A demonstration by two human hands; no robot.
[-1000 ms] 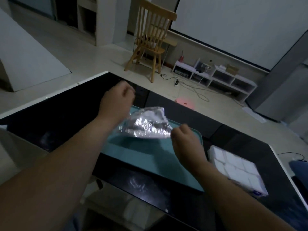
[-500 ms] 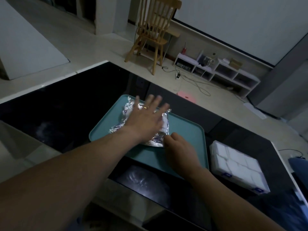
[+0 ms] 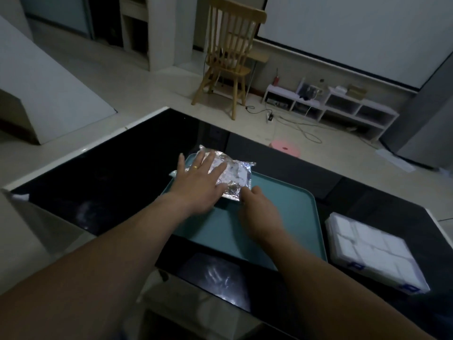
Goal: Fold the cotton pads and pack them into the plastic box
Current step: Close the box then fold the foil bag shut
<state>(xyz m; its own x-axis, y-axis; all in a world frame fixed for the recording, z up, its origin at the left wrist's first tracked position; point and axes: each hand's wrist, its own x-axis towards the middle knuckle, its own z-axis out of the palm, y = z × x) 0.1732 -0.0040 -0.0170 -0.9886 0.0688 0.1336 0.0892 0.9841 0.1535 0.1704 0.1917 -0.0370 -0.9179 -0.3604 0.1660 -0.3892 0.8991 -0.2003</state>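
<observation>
The room is dim, the floor (image 3: 147, 94) of pale tiles. Beyond the glossy black bench (image 3: 110, 173) stands a wooden chair (image 3: 230, 57), under a large white screen (image 3: 355, 28) on the far wall. To its right a low white shelf (image 3: 323, 104) runs along the wall; cables (image 3: 304, 130) lie before it, and a pink round stool (image 3: 285, 150) is near the bench.

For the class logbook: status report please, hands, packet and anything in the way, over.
Left hand flat, pressing the foil packet on the teal tray. Right hand pinches its near corner. Plastic box of white pads at right, untouched, unobstructed.
</observation>
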